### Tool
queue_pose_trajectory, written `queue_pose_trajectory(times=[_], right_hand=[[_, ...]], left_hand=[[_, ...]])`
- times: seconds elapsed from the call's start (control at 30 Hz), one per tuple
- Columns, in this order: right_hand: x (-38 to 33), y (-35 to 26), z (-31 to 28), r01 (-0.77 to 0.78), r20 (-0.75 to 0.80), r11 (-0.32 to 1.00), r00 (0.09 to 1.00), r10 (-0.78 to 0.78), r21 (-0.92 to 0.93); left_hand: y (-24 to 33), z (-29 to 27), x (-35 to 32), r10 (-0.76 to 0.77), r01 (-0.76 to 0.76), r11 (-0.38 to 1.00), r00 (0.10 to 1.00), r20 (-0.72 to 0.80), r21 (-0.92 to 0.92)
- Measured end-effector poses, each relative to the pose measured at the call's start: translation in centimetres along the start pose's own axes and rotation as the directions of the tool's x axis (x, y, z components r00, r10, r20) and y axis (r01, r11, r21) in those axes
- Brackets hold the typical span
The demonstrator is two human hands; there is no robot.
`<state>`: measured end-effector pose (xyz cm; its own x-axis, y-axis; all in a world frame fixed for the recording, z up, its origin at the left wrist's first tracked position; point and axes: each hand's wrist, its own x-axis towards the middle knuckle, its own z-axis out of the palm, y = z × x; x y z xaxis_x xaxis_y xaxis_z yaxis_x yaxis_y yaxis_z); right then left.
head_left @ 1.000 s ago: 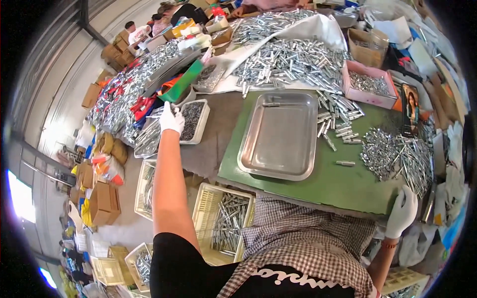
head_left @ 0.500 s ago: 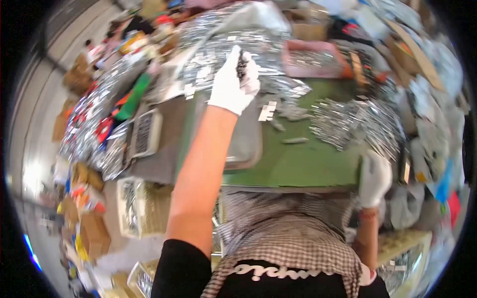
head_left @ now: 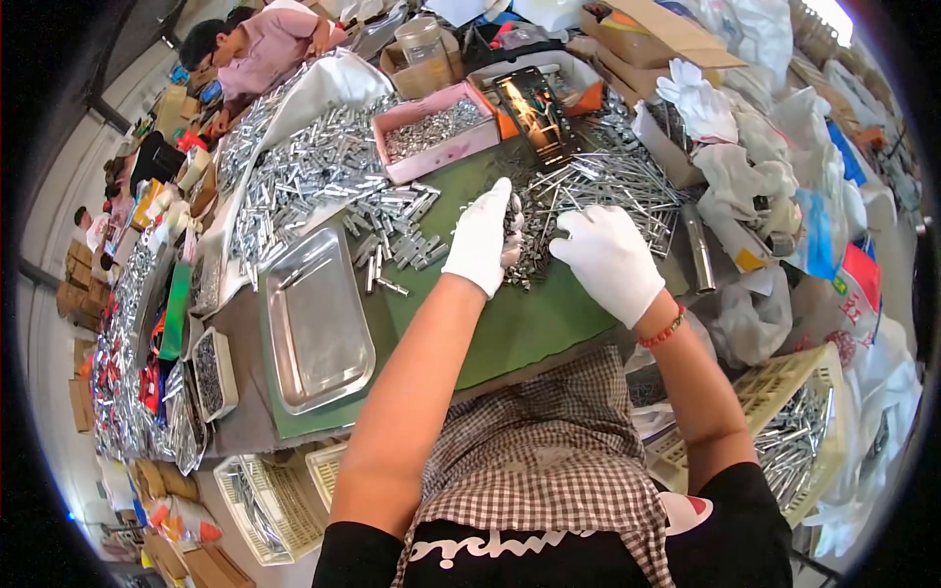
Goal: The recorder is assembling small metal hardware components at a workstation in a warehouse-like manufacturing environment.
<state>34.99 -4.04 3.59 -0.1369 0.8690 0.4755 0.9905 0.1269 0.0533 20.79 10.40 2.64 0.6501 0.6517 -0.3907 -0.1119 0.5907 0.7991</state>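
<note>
My left hand [head_left: 480, 240], in a white glove, is over the green table top [head_left: 470, 338] with its fingers curled round small dark metal parts. More of those small dark parts [head_left: 529, 245] lie heaped against its fingers, between my two hands. To the right, my gloved right hand [head_left: 610, 257] is closed, thumb and fingertips pinched together near the heap. Whatever they hold is too small to make out. Behind my hands lies a pile of thin silver rods [head_left: 627, 186]. Several short silver tubes [head_left: 397, 230] are scattered left of my left hand.
A metal tray [head_left: 316, 328] lies at left, past a large heap of silver tubes [head_left: 323, 147]. At the back are a pink box [head_left: 431, 152] of small parts and a phone-like black panel [head_left: 539, 118]. Crates [head_left: 270, 510] stand below; another person [head_left: 270, 49] sits far left.
My left hand has come down from above the silver heap to the dark parts. My right hand has moved left from the table's front edge toward it. The view has turned.
</note>
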Motion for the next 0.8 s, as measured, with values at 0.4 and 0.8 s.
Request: queue_pose_trajectory(times=[0.4, 0.8], right_hand=[[-1.6, 1.6, 0.6, -0.112, -0.252, 0.955, 0.95, 0.184, 0.275], [-3.7, -0.8, -0.4, -0.262, -0.153, 0.47, 0.721, 0.676, 0.843]], left_hand=[[-2.0, 3.8, -1.5, 0.353, -0.287, -0.312, 0.85, 0.391, 0.906], [-1.7, 3.7, -2.5, 0.364, -0.321, -0.397, 0.805, 0.469, 0.86]])
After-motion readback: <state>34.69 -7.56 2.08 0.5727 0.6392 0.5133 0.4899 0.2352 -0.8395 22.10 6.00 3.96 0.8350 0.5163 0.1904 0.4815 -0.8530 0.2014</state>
